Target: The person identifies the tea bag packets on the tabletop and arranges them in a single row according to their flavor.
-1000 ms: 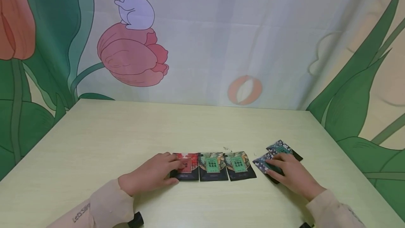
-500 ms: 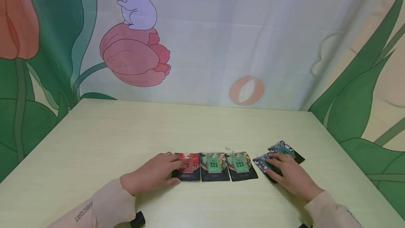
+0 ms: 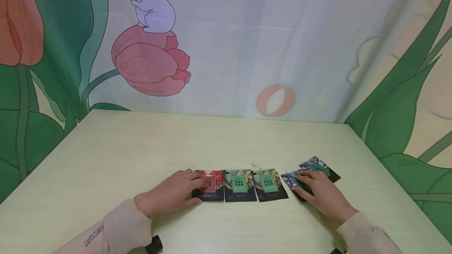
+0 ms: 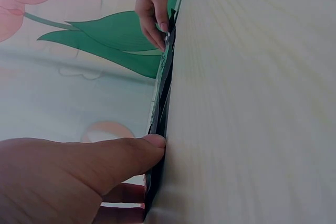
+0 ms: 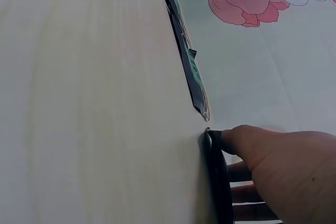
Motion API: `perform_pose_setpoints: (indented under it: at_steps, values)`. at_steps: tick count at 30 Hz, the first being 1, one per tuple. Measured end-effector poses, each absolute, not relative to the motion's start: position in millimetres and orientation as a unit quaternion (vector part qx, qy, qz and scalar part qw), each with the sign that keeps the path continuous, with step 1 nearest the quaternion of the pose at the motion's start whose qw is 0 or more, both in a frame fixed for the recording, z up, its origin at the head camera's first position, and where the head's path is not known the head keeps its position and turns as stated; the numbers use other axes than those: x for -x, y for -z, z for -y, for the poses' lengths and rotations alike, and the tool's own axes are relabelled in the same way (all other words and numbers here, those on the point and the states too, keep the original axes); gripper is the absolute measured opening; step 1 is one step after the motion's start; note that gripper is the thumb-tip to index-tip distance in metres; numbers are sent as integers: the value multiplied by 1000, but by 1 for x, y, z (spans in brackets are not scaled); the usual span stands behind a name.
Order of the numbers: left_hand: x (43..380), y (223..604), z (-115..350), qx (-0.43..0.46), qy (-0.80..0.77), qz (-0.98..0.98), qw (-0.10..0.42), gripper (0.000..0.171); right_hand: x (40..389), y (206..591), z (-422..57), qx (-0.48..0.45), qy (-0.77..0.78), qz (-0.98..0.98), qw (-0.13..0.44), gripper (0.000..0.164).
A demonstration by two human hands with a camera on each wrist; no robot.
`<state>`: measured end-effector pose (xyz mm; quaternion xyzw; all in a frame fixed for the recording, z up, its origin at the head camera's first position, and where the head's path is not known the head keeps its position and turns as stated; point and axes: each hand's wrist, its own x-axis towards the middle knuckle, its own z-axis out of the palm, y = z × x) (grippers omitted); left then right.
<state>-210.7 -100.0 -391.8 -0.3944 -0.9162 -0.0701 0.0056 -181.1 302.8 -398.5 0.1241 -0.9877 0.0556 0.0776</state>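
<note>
Three snack sachets lie in a row: a red-and-black one [image 3: 214,186] and two green-and-black ones, the middle one [image 3: 240,195] and the right one [image 3: 270,195]. My left hand [image 3: 171,193] rests at the left end of the red sachet, fingertips on its face, thumb [image 4: 149,148] along its near edge. Just right of the row, my right hand [image 3: 326,195] holds a blue floral sachet [image 3: 291,179] flat and slanted, fingers over its face and thumb [image 5: 236,141] at its edge. Much of that sachet is under the hand. A second blue floral sachet [image 3: 314,164] lies partly behind it.
Everything lies on a pale wood-look table [image 3: 194,140]. A curtain [image 3: 226,50] printed with tulips and a rabbit hangs at its back edge. A black wrist strap piece [image 3: 154,244] shows under the left sleeve.
The right hand has shifted slightly left with the blue floral sachet, closer to the row. The left hand stays on the red sachet. The head view has shifted a little.
</note>
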Motion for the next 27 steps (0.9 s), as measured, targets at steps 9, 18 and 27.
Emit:
perform_pose_setpoints:
  at_steps: [9,18,27]
  values:
    - [211,391,100,400,65,914,14,41,183,399,-299,-112,-47,989,78,45]
    - [211,392,101,412,67,908,32,40,185,400,-295,-109,-50,990,78,48]
    - [210,391,101,412,62,908,35,40,187,400,-291,-104,-43,991,74,50]
